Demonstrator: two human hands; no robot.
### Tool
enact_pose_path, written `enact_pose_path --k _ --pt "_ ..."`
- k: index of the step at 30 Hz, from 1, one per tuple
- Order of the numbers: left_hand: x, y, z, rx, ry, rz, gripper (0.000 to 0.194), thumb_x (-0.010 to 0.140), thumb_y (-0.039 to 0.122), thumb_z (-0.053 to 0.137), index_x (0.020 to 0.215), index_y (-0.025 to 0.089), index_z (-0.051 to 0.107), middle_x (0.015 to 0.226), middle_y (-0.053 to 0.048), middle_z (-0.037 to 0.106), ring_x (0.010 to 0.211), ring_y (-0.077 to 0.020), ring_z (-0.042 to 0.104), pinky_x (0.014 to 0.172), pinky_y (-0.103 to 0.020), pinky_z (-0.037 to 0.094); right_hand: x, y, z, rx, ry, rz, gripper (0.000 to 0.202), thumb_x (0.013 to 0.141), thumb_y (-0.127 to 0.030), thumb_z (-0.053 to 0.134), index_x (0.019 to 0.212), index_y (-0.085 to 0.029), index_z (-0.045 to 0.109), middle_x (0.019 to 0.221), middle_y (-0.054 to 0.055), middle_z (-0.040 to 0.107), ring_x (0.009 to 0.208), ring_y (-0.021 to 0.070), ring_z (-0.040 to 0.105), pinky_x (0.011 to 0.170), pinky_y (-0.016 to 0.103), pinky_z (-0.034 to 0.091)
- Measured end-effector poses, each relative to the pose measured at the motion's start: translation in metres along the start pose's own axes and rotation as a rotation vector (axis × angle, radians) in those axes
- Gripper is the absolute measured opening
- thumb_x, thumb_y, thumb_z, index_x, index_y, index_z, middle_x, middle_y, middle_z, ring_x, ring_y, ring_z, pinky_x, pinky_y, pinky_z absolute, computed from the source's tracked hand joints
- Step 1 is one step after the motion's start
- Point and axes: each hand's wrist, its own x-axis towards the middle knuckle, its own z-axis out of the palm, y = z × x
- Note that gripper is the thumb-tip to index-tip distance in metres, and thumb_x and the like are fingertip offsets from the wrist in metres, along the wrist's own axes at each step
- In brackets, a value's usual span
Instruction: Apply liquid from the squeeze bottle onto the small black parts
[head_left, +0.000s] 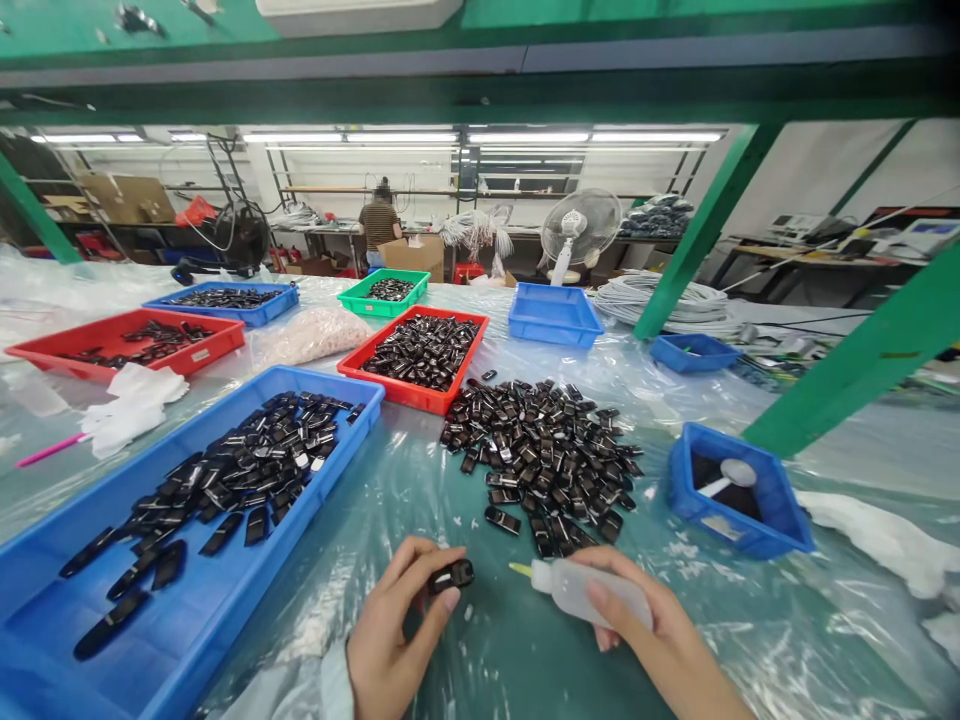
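Fingers of my left hand (390, 620) pinch a small glossy black plastic shell (452, 576) at the tips, open face turned toward the nozzle. My right hand (660, 630) wraps a soft translucent squeeze bottle (589, 590), yellow tip just beside the shell. Loose black shells (544, 460) lie heaped beyond my fingertips, within reach.

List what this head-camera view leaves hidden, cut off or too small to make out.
- Squeeze bottle: its rear is wrapped by the right hand, so the contents are unclear.
- Black part: half covered by the left hand's fingers.
- Large blue tray: cut by the left edge.
- Green tray: its contents are too small.
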Motion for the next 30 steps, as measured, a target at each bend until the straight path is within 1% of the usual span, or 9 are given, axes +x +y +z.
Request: enact_pose_path --k 3,5,8,11,17,19,22,26,30 --pt "0.0 0.0 0.0 0.012 0.01 0.029 0.024 0.095 0.034 0.047 0.115 0.029 0.058 0.104 -0.004 0.052 0.088 -0.0173 0.054 0.073 -0.024 0.044 0.001 -0.002 -0.001 0.01 0.028 -0.029 0.055 0.077 -0.072 0.056 0.093 -0.02 0.063 0.056 -0.002 0.051 0.053 0.0162 0.051 0.054 0.024 0.042" --pt "-0.001 -0.002 0.002 0.005 0.015 0.036 0.024 0.094 0.034 0.049 0.114 0.028 0.059 0.103 -0.005 0.053 0.085 -0.0166 0.055 0.073 -0.024 0.044 0.001 -0.002 -0.001 0.007 0.019 -0.043 0.055 0.077 -0.072 0.057 0.095 -0.02 0.064 0.059 0.0 0.054 0.056 0.0175 0.054 0.057 0.025 0.045" --pt "0.0 -0.004 0.003 0.003 0.014 0.058 0.023 0.093 0.034 0.051 0.112 0.027 0.061 0.101 -0.005 0.054 0.078 -0.0154 0.055 0.071 -0.024 0.045 0.002 0.002 0.0 -0.004 0.015 -0.046 0.052 0.08 -0.068 0.056 0.102 -0.021 0.065 0.072 0.004 0.063 0.066 0.0207 0.06 0.065 0.029 0.05" --pt "0.003 -0.005 0.001 0.019 0.013 0.084 0.026 0.093 0.036 0.049 0.114 0.026 0.061 0.099 -0.006 0.057 0.081 -0.0168 0.056 0.073 -0.024 0.046 0.003 0.006 0.003 0.035 0.057 -0.028 0.051 0.079 -0.067 0.059 0.104 -0.022 0.064 0.084 0.006 0.067 0.074 0.0235 0.064 0.069 0.031 0.052" --pt "0.007 -0.006 -0.004 0.095 0.047 0.054 0.031 0.094 0.042 0.046 0.119 0.028 0.059 0.104 -0.004 0.064 0.083 -0.0178 0.059 0.078 -0.028 0.048 0.003 0.005 0.008 0.16 0.063 -0.024 0.053 0.072 -0.067 0.067 0.1 -0.022 0.06 0.082 0.006 0.068 0.083 0.0246 0.066 0.072 0.03 0.052" --pt "0.007 -0.008 -0.004 0.091 0.055 0.039 0.033 0.092 0.045 0.049 0.118 0.028 0.058 0.097 -0.002 0.065 0.078 -0.0169 0.059 0.074 -0.026 0.048 0.002 0.005 0.009 0.145 0.05 -0.014 0.053 0.073 -0.066 0.066 0.101 -0.021 0.059 0.082 0.005 0.068 0.082 0.0236 0.065 0.072 0.028 0.05" --pt "0.007 -0.009 -0.004 0.087 0.049 0.021 0.036 0.087 0.049 0.056 0.112 0.024 0.059 0.077 0.0 0.063 0.069 -0.0162 0.057 0.066 -0.024 0.048 0.001 0.004 0.011 0.149 0.064 0.005 0.052 0.075 -0.066 0.065 0.102 -0.022 0.06 0.083 0.005 0.068 0.08 0.0231 0.065 0.069 0.027 0.049" --pt "0.006 -0.006 -0.006 0.137 0.013 0.0 0.03 0.089 0.046 0.055 0.107 0.022 0.061 0.089 -0.003 0.067 0.074 -0.0172 0.059 0.068 -0.025 0.048 0.003 0.004 0.013 0.129 0.088 0.01 0.052 0.075 -0.067 0.062 0.102 -0.023 0.059 0.09 0.006 0.067 0.082 0.0252 0.064 0.068 0.029 0.05" --pt "0.005 -0.003 -0.005 0.161 0.072 0.043 0.025 0.091 0.041 0.052 0.105 0.023 0.062 0.089 -0.003 0.066 0.075 -0.0173 0.058 0.07 -0.026 0.048 0.006 0.008 0.011 0.022 -0.002 -0.049 0.045 0.085 -0.064 0.051 0.106 -0.023 0.05 0.094 0.006 0.065 0.087 0.0245 0.062 0.071 0.03 0.048"
